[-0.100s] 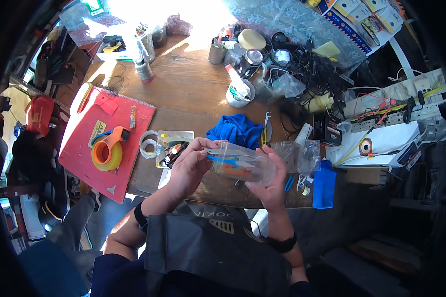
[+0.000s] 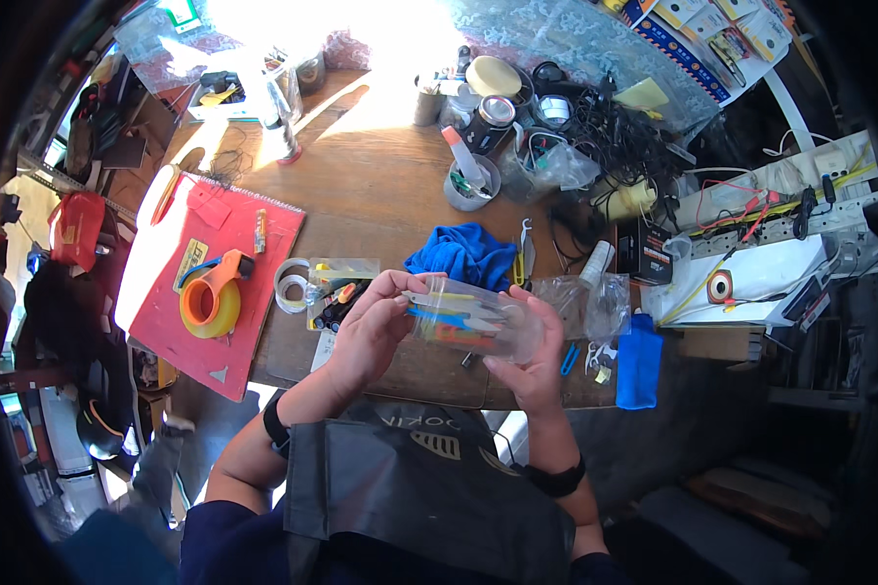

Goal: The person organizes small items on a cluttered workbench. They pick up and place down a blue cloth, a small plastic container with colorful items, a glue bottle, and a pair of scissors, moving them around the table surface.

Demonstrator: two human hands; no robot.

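Observation:
Between my hands, above the table's near edge, lies a clear plastic container (image 2: pixel 473 330) on its side. Blue, orange and whitish slender pieces show through its wall; their exact kind is hard to make out. My left hand (image 2: pixel 373 327) is closed round the container's left end, fingertips on its rim. At the other end, my right hand (image 2: pixel 537 356) cups the bottom with thumb and fingers. Just beyond the container is a crumpled blue cloth (image 2: pixel 460 257). Close to my left hand, a small clear box (image 2: pixel 346 268) holds dark and coloured pieces.
On the left, a red folder (image 2: pixel 156 322) carries an orange tape dispenser (image 2: pixel 205 297); a white tape roll (image 2: pixel 291 286) lies beside it. A tub with tools (image 2: pixel 472 183), tangled black cables (image 2: pixel 610 127) and a blue pouch (image 2: pixel 638 363) occupy the right. Pliers (image 2: pixel 527 252) lie past the cloth.
The container has turned very slightly in my hands, which keep their hold. At the lower left, a person's grey-clad leg has shifted downward in the picture.

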